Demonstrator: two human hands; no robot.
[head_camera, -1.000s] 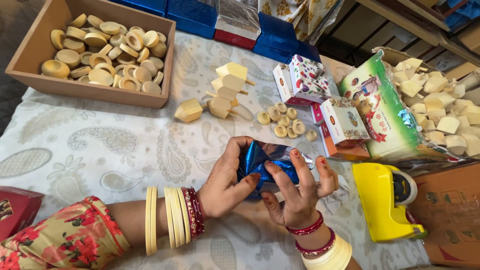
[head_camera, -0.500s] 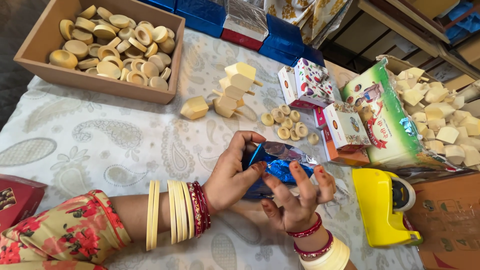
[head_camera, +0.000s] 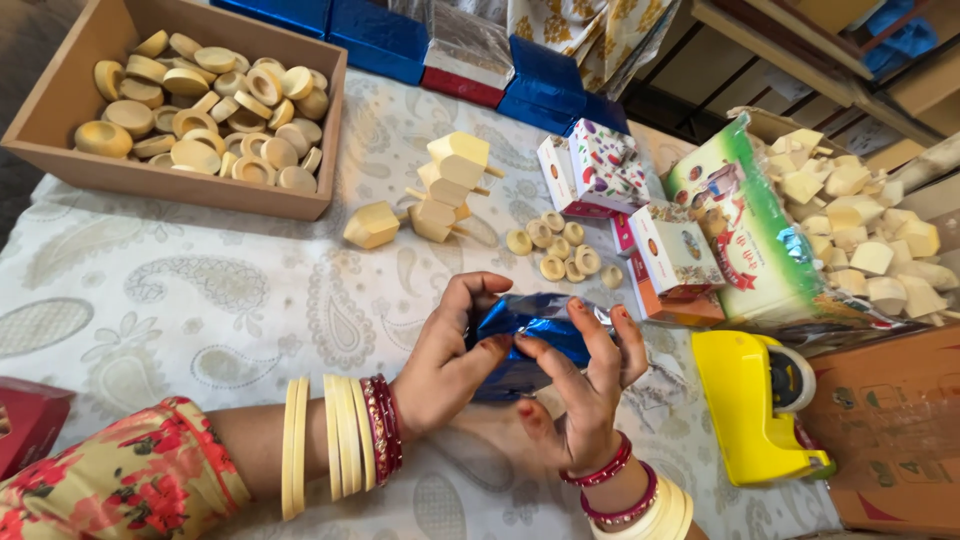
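Both hands are gripping a shiny blue foil packet just above the patterned tablecloth. The left hand is pinching its near edge between thumb and curled fingers, while the right hand is pressing fingertips along its top. Compared with half a second ago, the right fingers are lying closer together over the foil, and the packet is looking flatter. Small wooden rings are sitting beyond it, unmoved.

Crinkled blue foil packet, held aloft
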